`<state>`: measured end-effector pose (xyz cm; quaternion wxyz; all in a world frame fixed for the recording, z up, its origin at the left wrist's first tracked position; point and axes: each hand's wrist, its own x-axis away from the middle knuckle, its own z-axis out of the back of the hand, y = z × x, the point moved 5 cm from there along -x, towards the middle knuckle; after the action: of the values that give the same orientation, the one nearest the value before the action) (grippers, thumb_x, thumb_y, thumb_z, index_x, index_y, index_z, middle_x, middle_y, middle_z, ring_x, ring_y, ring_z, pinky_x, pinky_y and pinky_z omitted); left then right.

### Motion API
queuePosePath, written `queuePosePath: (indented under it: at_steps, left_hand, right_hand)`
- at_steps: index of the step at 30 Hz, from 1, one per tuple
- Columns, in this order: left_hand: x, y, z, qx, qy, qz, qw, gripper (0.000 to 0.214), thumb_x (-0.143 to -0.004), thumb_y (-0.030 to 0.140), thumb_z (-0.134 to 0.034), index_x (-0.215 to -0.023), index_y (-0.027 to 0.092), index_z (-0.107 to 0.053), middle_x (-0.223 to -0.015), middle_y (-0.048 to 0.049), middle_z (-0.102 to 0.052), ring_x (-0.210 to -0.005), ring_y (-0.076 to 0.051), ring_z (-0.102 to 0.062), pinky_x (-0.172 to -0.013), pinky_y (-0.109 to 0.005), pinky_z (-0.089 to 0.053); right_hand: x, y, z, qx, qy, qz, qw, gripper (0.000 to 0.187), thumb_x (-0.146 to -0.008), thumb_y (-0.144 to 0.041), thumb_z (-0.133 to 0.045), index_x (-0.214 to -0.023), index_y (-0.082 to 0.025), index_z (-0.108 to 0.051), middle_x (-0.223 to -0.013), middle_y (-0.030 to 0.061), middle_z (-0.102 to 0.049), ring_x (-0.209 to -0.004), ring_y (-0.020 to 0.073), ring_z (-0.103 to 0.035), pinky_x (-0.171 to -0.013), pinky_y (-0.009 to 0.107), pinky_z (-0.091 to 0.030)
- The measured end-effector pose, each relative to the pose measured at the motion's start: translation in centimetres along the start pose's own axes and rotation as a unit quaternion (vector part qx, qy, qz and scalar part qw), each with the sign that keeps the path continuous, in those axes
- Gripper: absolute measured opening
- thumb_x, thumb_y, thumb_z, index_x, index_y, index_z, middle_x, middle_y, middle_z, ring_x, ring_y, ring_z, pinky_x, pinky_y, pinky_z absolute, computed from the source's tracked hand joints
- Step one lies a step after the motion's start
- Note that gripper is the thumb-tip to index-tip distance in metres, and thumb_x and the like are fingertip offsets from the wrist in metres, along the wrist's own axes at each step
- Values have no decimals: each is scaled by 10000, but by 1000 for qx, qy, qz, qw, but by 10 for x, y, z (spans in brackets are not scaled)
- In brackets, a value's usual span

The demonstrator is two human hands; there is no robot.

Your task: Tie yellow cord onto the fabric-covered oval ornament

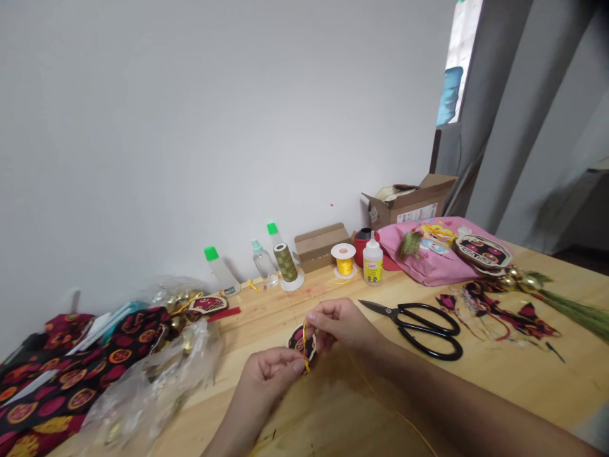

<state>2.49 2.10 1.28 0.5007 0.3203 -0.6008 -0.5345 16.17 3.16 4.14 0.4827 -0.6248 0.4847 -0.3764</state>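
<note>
Between my two hands, a small dark red and black patterned ornament with a pale edge (295, 337) is held just over the wooden table. A yellow cord (305, 336) runs across its front. My left hand (273, 374) is closed, thumb and finger pinching the cord's knotted lower end by the ornament's edge. My right hand (340, 327) is closed too, pinching the cord higher up at the ornament's right side. A thin yellow strand trails below my right forearm toward the front edge. The fingers hide part of the ornament.
Black-handled scissors (423, 327) lie right of my hands, fabric scraps (518, 317) beyond them. Along the wall stand a glue bottle (373, 261), a yellow cord spool (344, 260), an olive thread cone (285, 263) and a cardboard box (412, 203). Patterned cloth (118, 343) and a plastic bag (162, 381) lie left.
</note>
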Motion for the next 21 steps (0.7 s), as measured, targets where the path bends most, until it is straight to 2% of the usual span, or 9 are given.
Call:
queuePosePath:
  at_steps: [3, 7, 10, 13, 16, 21]
  left_hand:
    - [1, 0, 0, 1, 10, 0, 1000, 351, -492, 444, -689, -567, 108, -618, -334, 87, -326, -349, -13, -150, -390, -185, -49]
    - [1, -2, 2, 16, 14, -7, 1000, 351, -473, 434, -701, -596, 111, -644, -359, 51, -426, -345, -21, -230, -388, -179, -111]
    - [0, -4, 5, 23, 23, -5, 999, 336, -476, 422, -706, -605, 117, -653, -384, 27, -493, -345, -25, -277, -392, -172, -150]
    - [1, -2, 6, 11, 40, -9, 999, 331, -478, 420, -709, -581, 112, -647, -359, 30, -490, -326, -15, -259, -381, -162, -122]
    - [2, 3, 6, -10, 46, -17, 999, 334, -482, 426, -704, -560, 106, -649, -317, 40, -461, -308, -12, -244, -366, -158, -101]
    - [4, 9, 9, -1, 63, -26, 998, 303, -489, 405, -708, -580, 118, -670, -392, -7, -575, -353, -63, -422, -382, -166, -257]
  right_hand:
    - [-2, 0, 1, 2, -2, 11, 1000, 322, -632, -440, -568, -582, -122, -571, -487, -25, -557, -369, 46, -459, -382, 169, -322]
    - [-5, 1, 8, 18, 40, 26, 999, 265, -648, -380, -558, -557, -131, -555, -474, -47, -520, -312, 18, -319, -342, 178, -224]
    - [-6, 3, 12, 24, 61, 25, 998, 218, -643, -340, -572, -562, -137, -569, -390, -88, -408, -316, 23, -243, -353, 193, -167]
    - [-7, 4, 14, 30, 76, 26, 996, 207, -629, -332, -593, -541, -145, -579, -337, -101, -324, -338, 41, -247, -383, 206, -177]
    - [-7, 4, 17, 33, 90, 30, 995, 217, -610, -345, -607, -515, -151, -582, -322, -95, -312, -361, 58, -282, -408, 214, -196]
    - [-9, 6, 22, 28, 123, 35, 991, 204, -603, -335, -607, -510, -155, -582, -366, -74, -379, -397, 66, -319, -425, 214, -214]
